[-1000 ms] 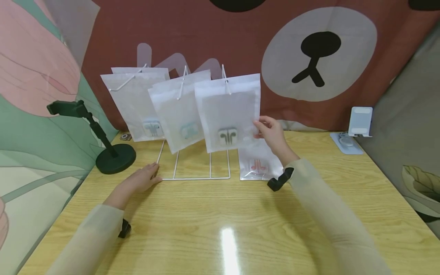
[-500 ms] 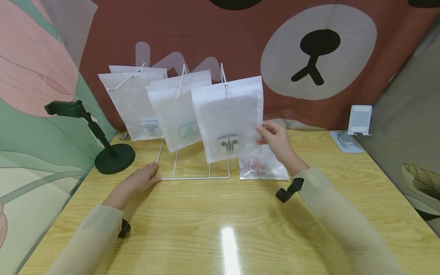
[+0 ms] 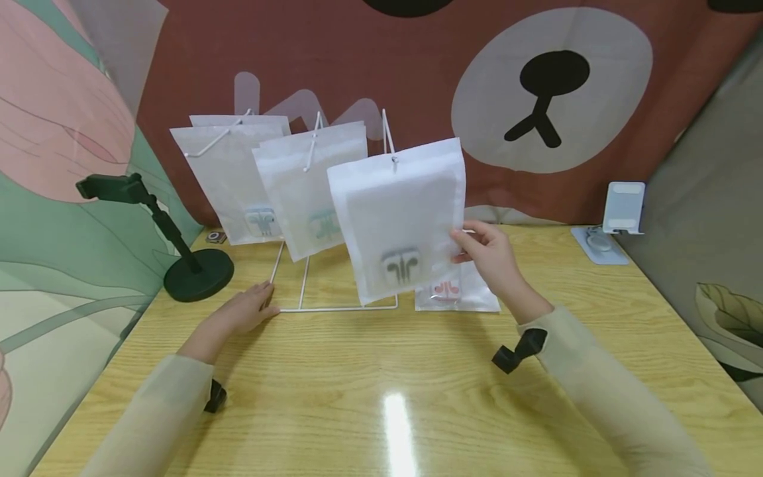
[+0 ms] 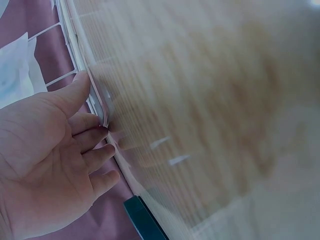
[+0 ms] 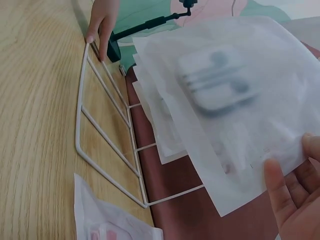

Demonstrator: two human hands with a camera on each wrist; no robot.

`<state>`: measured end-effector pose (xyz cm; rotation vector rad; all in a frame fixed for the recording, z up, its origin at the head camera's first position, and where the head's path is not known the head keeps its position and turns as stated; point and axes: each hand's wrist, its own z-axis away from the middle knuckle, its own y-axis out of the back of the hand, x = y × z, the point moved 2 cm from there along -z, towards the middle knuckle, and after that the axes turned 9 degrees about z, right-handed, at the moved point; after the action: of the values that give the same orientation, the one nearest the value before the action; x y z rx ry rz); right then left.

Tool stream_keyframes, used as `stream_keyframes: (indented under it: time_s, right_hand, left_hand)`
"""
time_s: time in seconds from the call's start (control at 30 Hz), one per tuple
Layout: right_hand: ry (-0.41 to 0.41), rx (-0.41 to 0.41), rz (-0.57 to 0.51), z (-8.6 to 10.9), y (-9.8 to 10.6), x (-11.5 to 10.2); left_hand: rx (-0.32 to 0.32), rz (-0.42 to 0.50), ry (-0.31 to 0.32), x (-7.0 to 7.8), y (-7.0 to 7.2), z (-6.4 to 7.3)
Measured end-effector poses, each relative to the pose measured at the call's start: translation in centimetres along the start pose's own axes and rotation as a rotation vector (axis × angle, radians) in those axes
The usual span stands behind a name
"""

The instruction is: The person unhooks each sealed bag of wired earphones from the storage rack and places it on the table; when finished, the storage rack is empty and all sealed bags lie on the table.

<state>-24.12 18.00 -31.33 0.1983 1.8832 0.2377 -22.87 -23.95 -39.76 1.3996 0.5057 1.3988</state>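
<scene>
My right hand (image 3: 491, 255) pinches the right edge of a white pouch (image 3: 398, 212), thumb in front. Dark earphones in a square case (image 3: 401, 266) show through its lower part. The hole in its top edge is at the front end of the right-hand hook (image 3: 387, 132) of a white wire rack (image 3: 340, 309); whether it is still on the hook I cannot tell. My left hand (image 3: 241, 310) rests on the front left corner of the rack's base, fingers extended. In the right wrist view, the pouch (image 5: 235, 90) hangs tilted close to the camera.
More white pouches hang on the middle hook (image 3: 304, 192) and the left hook (image 3: 223, 185). A pouch with pink earphones (image 3: 471, 291) lies right of the rack. A black phone stand (image 3: 199, 275) is at left, a small square gadget (image 3: 216, 236) behind it, a pale blue stand (image 3: 624, 209) at right.
My right hand has drawn the pouch forward and down along the hook to its front end, moving slightly right. The left hand has stayed on the rack's base.
</scene>
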Motion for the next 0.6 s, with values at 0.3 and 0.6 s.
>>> stream_keyframes:
  time_s: [0.3, 0.6]
  right_hand:
    - [0.023, 0.003, -0.073, 1.1, 0.7, -1.1]
    - [0.051, 0.072, -0.130, 1.6, 3.0, -1.2]
  left_hand:
    - [0.007, -0.011, -0.001, -0.1, -0.1, -0.1]
    - [-0.001, 0.007, 0.010, -0.1, -0.1, -0.1]
